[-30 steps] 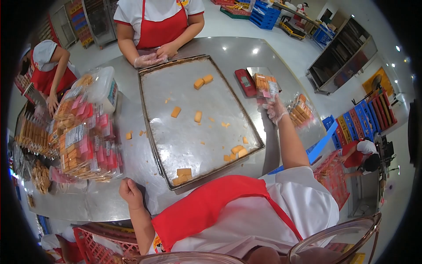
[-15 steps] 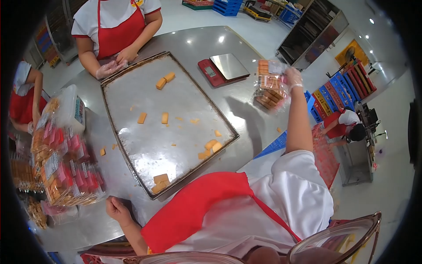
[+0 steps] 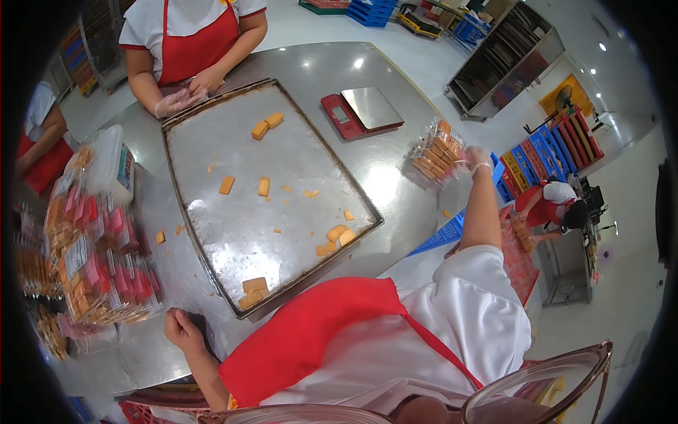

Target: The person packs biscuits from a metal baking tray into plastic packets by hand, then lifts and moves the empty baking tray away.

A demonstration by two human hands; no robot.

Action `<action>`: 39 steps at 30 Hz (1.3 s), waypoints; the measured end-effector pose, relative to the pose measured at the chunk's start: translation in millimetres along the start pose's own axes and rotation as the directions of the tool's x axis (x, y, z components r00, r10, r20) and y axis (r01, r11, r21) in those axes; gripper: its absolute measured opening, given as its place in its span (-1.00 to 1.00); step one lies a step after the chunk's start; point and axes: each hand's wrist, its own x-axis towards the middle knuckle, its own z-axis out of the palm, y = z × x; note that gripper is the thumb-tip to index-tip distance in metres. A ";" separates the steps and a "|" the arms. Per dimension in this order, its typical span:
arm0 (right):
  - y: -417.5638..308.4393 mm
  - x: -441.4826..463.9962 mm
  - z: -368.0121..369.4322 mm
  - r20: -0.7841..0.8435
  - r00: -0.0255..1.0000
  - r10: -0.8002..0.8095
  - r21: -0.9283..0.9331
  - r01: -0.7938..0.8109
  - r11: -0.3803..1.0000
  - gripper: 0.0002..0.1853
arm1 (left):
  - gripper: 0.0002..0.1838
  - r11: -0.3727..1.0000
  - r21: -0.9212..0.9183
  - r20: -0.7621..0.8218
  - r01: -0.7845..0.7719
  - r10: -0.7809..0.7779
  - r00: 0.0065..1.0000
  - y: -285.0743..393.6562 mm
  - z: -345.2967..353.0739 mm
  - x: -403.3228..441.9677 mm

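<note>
My right hand (image 3: 479, 159), in a clear glove, grips the edge of a clear bag of biscuits (image 3: 436, 152) at the right side of the steel table. Rows of rectangular biscuits show through the plastic, and the bag is tilted. My left hand (image 3: 182, 329) is a closed fist at the near left, with nothing visible in it. Close to that fist stands a pile of packed biscuit bags (image 3: 106, 275) with pink packets inside. Between my arms lies a metal baking tray (image 3: 180, 185) with several loose biscuits (image 3: 263, 186), broken pieces and crumbs on it.
A red scale (image 3: 342, 117) with a steel plate stands beyond the tray. A plastic tub (image 3: 116, 159) sits behind the bag pile. Across the table, a co-worker's gloved hand (image 3: 173, 104) is at the tray's far corner. A blue crate (image 3: 441, 233) stands by the table's right edge.
The bag of biscuits has turned and tilted, and my right hand has come slightly lower with it. My left fist has shifted a little leftward. At far right, another person now holds packed biscuits.
</note>
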 end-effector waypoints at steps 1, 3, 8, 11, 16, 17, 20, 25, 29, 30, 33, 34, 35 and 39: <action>-36.8 -45.7 0.3 -0.109 0.993 0.033 0.014 -0.032 0.999 -0.68 | -0.72 1.000 -0.011 -0.001 0.002 -0.002 1.000 0.6 -0.3 0.6; -57.5 -76.1 2.3 -0.119 0.988 0.097 0.166 -0.076 0.983 -0.56 | -0.72 1.000 -0.014 -0.015 0.015 -0.015 1.000 0.8 -0.4 0.8; -14.0 -23.8 0.5 0.214 0.967 -0.138 0.113 0.115 0.987 -0.36 | -0.72 0.999 -0.040 -0.046 0.024 -0.026 0.999 0.0 2.0 2.1; -39.0 -18.4 1.9 -0.144 0.942 -0.304 -0.430 0.218 0.876 -0.46 | -0.72 0.999 0.015 -0.035 0.042 -0.042 0.999 -0.4 -1.0 3.9; -142.2 -103.6 77.4 -0.091 0.681 -0.726 -0.194 0.703 0.684 -0.64 | -0.76 0.999 -0.049 -0.042 0.022 -0.024 0.999 3.8 5.5 10.8; -156.5 -114.1 105.3 0.040 0.612 -0.790 -0.188 0.781 0.596 -0.68 | -0.76 0.998 -0.056 -0.036 0.027 -0.029 0.999 3.8 5.2 10.8; -211.3 -200.3 174.4 0.397 0.268 -0.878 -0.160 0.962 0.222 -0.80 | -0.77 0.997 -0.067 -0.021 0.034 -0.036 0.999 5.2 2.8 10.9; -242.5 -230.1 281.4 0.588 0.035 -0.808 0.049 0.996 0.079 -0.84 | -0.77 0.994 -0.099 -0.046 0.050 -0.054 0.997 3.6 0.2 9.0; -262.7 -253.2 307.9 0.754 0.159 -0.637 -0.074 0.984 0.160 -0.83 | -0.79 0.997 -0.049 -0.060 0.058 -0.061 0.996 8.8 -1.8 8.9; -264.7 -251.8 307.3 0.761 0.178 -0.624 -0.095 0.982 0.163 -0.82 | -0.79 0.997 -0.044 -0.067 0.061 -0.064 0.996 9.6 -2.2 8.7; -265.1 -248.6 300.7 0.783 0.208 -0.585 -0.138 0.977 0.163 -0.80 | -0.80 0.997 -0.046 -0.078 0.056 -0.060 0.995 10.5 -1.3 10.4; -263.2 -249.6 297.8 0.790 0.218 -0.573 -0.151 0.975 0.163 -0.79 | -0.80 0.998 -0.052 -0.077 0.044 -0.048 0.996 9.7 -0.8 11.3; -259.8 -252.2 294.9 0.801 0.200 -0.565 -0.158 0.980 0.122 -0.79 | -0.80 0.998 -0.059 -0.077 0.030 -0.035 0.996 9.5 -0.2 11.9; -266.8 -276.7 262.0 0.865 0.143 -0.481 -0.169 0.986 -0.009 -0.78 | -0.79 0.997 -0.062 -0.041 0.038 -0.041 0.998 13.4 0.1 13.8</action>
